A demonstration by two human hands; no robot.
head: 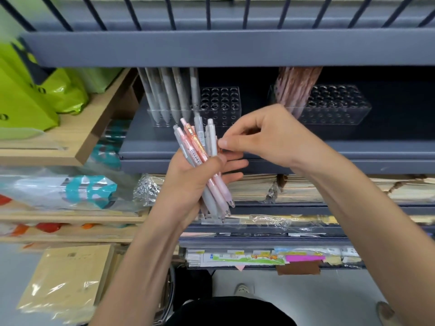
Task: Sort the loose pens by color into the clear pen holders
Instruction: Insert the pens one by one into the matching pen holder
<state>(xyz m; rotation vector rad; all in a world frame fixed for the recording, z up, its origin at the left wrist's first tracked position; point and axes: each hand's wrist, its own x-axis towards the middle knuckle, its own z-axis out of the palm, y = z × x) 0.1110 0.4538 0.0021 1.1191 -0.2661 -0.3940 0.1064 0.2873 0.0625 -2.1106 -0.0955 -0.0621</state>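
Left hand (188, 182) grips the mixed bundle of pens (200, 149) at frame centre, right hand (266, 135) pinches one pen (212, 140) at its right edge; best draw it straight out, clear of the rest; grey belongs in the left holder (221, 102), pink in the right holder (336, 107), both on the shelf just above

You work in bright, even light from above: your left hand (188, 182), your right hand (266, 135) and the pens (200, 147) are well lit, while the recess behind the clear pen holders (339, 107) sinks into deep shadow under the upper shelf (211, 48). The wide lens bows the shelf lines and stretches the corners, and the green bags (35, 95) and wrapped packets (66, 285) at your left smear into blur. Small glints of glare sit on the plastic wrap, and the pen labels are too soft to read.
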